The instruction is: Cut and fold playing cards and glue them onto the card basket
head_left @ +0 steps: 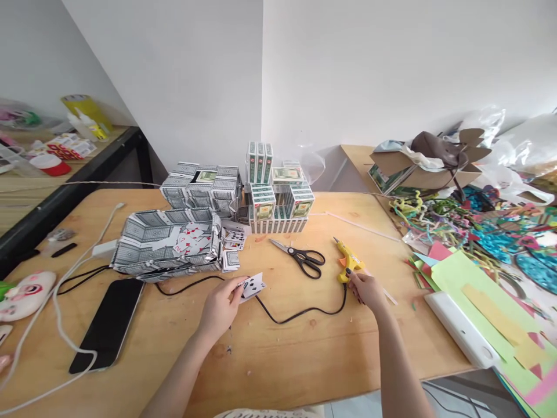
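Pinched in my left hand (pixel 221 307) is a folded playing card (pixel 253 285) with black spades on it. My right hand (pixel 363 287) is closed around the handle of a yellow glue gun (pixel 347 257), whose nozzle points away to the upper left. A black cord (pixel 300 316) runs from the gun across the wood toward the left. Between the hands and farther back lie black-handled scissors (pixel 304 259), blades apart slightly. Left of them stands an open box built of folded playing cards (pixel 167 235), with loose cards (pixel 194 239) inside it.
Card boxes (pixel 278 203) are stacked at the back middle, beside another folded-card structure (pixel 202 186). A black phone (pixel 108 322) and white cable (pixel 61 325) lie at left. Coloured paper (pixel 474 284), a white device (pixel 461 328) and craft scraps (pixel 491 226) cover the right.
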Demonstrator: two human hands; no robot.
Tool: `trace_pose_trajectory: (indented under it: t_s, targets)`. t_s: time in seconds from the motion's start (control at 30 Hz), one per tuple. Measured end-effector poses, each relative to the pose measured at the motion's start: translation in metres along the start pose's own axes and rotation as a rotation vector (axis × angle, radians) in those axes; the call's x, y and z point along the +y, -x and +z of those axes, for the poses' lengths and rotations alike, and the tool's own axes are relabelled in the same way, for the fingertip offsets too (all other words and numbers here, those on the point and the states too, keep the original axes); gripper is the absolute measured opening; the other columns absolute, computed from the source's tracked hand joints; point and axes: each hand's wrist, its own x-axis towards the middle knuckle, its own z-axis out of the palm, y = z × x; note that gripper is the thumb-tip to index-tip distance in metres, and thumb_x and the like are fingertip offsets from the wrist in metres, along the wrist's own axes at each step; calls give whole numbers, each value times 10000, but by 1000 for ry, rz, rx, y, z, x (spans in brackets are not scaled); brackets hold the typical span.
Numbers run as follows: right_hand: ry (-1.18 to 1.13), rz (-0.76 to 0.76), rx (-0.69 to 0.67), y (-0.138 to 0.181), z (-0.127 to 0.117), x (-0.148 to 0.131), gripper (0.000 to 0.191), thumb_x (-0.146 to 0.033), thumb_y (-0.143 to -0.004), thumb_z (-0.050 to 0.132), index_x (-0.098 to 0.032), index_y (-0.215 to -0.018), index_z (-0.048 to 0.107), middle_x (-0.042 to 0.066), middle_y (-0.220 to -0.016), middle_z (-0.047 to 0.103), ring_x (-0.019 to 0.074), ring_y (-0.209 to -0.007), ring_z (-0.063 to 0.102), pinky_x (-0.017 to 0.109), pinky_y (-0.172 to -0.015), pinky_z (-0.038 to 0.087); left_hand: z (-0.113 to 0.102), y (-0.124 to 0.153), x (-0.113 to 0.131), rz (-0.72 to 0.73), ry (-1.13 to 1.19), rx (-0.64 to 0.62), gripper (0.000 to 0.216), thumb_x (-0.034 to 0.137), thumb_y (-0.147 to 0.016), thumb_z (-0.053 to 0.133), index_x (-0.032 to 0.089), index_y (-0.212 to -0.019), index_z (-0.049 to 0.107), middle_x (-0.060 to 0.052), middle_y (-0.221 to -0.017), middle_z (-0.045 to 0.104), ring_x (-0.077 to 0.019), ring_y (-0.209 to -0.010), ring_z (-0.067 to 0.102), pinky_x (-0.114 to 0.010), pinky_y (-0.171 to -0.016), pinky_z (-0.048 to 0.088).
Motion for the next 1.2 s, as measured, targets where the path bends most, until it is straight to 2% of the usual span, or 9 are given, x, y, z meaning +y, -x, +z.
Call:
trace_pose_trajectory:
  t_s: [0.17,0.23,0.4,0.5,0.7,0.87,0.93,1.1,1.2]
  targets:
    - [117,-175,342,25,21,-23,415,-548,-740,470,-193,-530,519,24,-438,495,147,-414,459,242,-369,294,-2,-3,2,-72,18,14,262,362,-813,428,197,-864,625,-36,-815,693,-144,-675,631,-216,-603,485]
    - [-38,-233,220,41,43,-42,411,-566,-757,449,-194,-597,521,-4,-440,455,128,-390,430,236,-369,307,-2,-4,7,-80,30,-6,255,368,-813,432,191,-804,616,-25,-747,683,-131,-624,611,-203,-575,465]
    - [-352,-365,-477,77,106,-84,387,-543,-778,456,-200,-938,537,-41,-533,506,93,-360,418,210,-351,337,2,-2,26,-22,18,-121,263,370,-824,432,189,-765,614,-14,-676,651,-107,-571,553,-185,-529,405]
    - [-417,-413,-646,85,129,-93,331,-512,-771,492,-186,-758,541,-62,-460,463,76,-352,389,195,-351,329,2,2,29,-8,-1,-147,281,370,-833,412,188,-775,619,-19,-655,635,-105,-558,536,-182,-512,384]
    - [-441,-406,-806,86,150,-101,316,-475,-708,597,-193,-629,478,-59,-443,501,79,-351,421,198,-357,321,-8,9,13,-125,93,-106,271,363,-815,427,175,-805,622,4,-576,601,-94,-486,501,-175,-467,370]
    - [-467,-401,-915,86,161,-105,307,-451,-663,650,-179,-622,513,-54,-437,501,81,-356,426,198,-364,317,-15,14,10,-226,353,-139,310,408,-819,421,158,-823,606,4,-565,576,-99,-469,508,-186,-455,394]
    - [-524,-402,-901,82,163,-103,293,-430,-653,658,-178,-609,514,-57,-435,487,75,-354,406,197,-363,307,-17,14,13,-235,457,-186,332,411,-836,398,153,-889,600,-6,-597,591,-108,-502,530,-198,-492,425]
    - [-696,-410,-709,71,162,-97,234,-347,-608,674,-180,-570,515,-59,-474,465,62,-373,359,195,-367,286,-17,10,23,-236,570,-244,361,381,-851,387,162,-1096,536,-36,-737,633,-133,-629,570,-231,-582,473]
    - [-716,-430,-688,69,162,-95,169,-314,-634,654,-175,-620,558,-46,-533,493,62,-395,370,196,-377,296,-16,6,28,-273,663,-275,370,359,-828,428,181,-1145,495,-43,-808,635,-139,-657,582,-248,-590,498]
